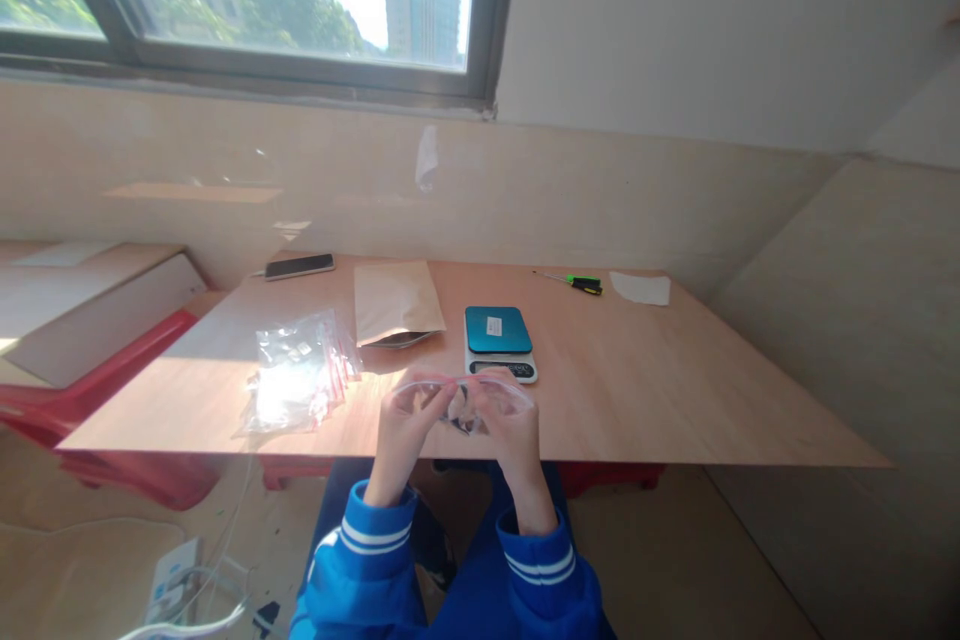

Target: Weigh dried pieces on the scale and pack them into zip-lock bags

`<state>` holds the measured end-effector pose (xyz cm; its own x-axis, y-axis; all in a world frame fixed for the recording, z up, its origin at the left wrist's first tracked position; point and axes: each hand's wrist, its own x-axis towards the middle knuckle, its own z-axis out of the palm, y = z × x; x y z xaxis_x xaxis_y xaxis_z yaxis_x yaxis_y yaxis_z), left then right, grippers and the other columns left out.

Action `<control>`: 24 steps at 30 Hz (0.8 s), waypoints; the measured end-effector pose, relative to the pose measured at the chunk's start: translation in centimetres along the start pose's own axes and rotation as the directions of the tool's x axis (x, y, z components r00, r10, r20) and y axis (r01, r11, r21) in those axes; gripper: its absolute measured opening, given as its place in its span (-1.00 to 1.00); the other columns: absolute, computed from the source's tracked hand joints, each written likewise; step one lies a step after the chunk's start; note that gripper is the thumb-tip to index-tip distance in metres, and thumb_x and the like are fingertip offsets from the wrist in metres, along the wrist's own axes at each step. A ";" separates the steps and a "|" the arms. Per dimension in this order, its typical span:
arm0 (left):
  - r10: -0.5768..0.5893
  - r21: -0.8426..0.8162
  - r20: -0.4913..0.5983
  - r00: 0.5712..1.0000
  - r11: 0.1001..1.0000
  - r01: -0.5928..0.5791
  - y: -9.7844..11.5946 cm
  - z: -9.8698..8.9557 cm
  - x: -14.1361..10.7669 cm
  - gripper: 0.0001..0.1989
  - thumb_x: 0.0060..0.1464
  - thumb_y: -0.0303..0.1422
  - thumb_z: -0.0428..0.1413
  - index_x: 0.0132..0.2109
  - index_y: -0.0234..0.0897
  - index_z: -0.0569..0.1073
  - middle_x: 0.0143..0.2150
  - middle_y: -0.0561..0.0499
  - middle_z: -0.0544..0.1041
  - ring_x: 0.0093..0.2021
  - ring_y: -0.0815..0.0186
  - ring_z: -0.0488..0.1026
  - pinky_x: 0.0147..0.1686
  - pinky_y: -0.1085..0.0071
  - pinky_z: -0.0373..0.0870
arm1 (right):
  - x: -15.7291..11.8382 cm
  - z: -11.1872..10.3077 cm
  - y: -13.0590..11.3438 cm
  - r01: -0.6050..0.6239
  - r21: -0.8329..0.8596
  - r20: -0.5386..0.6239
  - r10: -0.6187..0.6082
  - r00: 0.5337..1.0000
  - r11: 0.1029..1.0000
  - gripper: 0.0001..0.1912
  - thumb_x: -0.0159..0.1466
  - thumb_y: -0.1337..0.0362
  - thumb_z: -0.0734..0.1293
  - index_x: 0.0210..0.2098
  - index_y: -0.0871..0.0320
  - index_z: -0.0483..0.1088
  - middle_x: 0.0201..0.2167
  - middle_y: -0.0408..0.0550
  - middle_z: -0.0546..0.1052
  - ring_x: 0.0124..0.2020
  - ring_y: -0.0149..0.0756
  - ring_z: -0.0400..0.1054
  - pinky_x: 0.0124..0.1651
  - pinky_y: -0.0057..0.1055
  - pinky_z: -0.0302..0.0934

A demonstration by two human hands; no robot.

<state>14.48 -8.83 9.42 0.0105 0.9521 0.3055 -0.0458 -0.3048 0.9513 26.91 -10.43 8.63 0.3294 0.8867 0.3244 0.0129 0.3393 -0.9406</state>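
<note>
Both my hands pinch the top edge of a clear zip bag [462,410] at the table's front edge. My left hand [412,420] closes on its left side, thumb near the middle. My right hand [507,422] grips the right side the same way. Small pale and dark pieces show through the plastic, too small to name. Just beyond my hands sits a digital scale [498,332] with a blue top and a white base; a small white label is on its plate. My fingers partly cover the scale's front.
Left of my hands lies a pile of clear zip bags [296,375]. A brown paper pouch [397,300] and a phone [300,266] are farther back. Toward the back right are a green-and-black screwdriver [583,283] and a white paper piece [640,288]. A power strip [171,580] lies on the floor.
</note>
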 end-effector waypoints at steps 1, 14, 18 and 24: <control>0.003 0.003 -0.004 1.000 1.000 -0.003 0.0 0.0 0.0 -0.87 0.00 -0.30 0.22 -0.38 -0.28 0.53 -0.42 0.03 0.50 -0.33 0.32 0.44 -0.32 0.42 0.37 | -0.1 0.1 0.0 0.006 -0.009 -0.012 -0.007 1.000 1.000 -0.83 0.16 0.15 0.39 -0.40 0.12 0.45 -0.42 -0.10 0.47 -0.37 -0.31 0.43 -0.29 -0.39 0.39; 0.038 0.006 -0.012 0.999 0.999 -0.038 -0.3 1.1 -0.3 -0.90 -0.01 -0.32 0.23 -0.40 -0.26 0.55 -0.40 0.01 0.54 -0.30 0.29 0.48 -0.28 0.40 0.43 | -0.4 -1.2 -0.5 -0.012 -0.014 0.025 0.012 1.000 1.000 -0.81 0.16 0.13 0.39 -0.40 0.14 0.48 -0.42 -0.08 0.53 -0.35 -0.28 0.47 -0.29 -0.39 0.40; 0.048 0.010 -0.015 0.999 0.999 -0.048 -0.4 1.2 -0.3 -0.90 -0.01 -0.31 0.23 -0.39 -0.25 0.56 -0.39 0.00 0.55 -0.29 0.28 0.48 -0.26 0.38 0.43 | -0.4 -1.4 -0.5 -0.017 0.002 0.048 0.017 0.999 1.000 -0.82 0.14 0.14 0.41 -0.39 0.12 0.49 -0.44 -0.09 0.55 -0.39 -0.28 0.47 -0.34 -0.39 0.40; 0.040 0.007 -0.014 0.999 0.999 -0.040 0.0 1.3 -0.5 -0.89 -0.01 -0.32 0.22 -0.42 -0.25 0.55 -0.42 0.00 0.55 -0.32 0.28 0.48 -0.29 0.38 0.43 | -0.5 -1.3 -0.6 0.043 -0.025 0.008 -0.043 0.999 0.999 -0.87 0.15 0.19 0.41 -0.43 0.12 0.50 -0.44 -0.09 0.52 -0.36 -0.28 0.45 -0.27 -0.37 0.39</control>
<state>15.81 -9.30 9.31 -0.0049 0.9395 0.3426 -0.0396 -0.3425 0.9387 27.95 -11.48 8.93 0.3211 0.8738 0.3652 0.0509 0.3691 -0.9280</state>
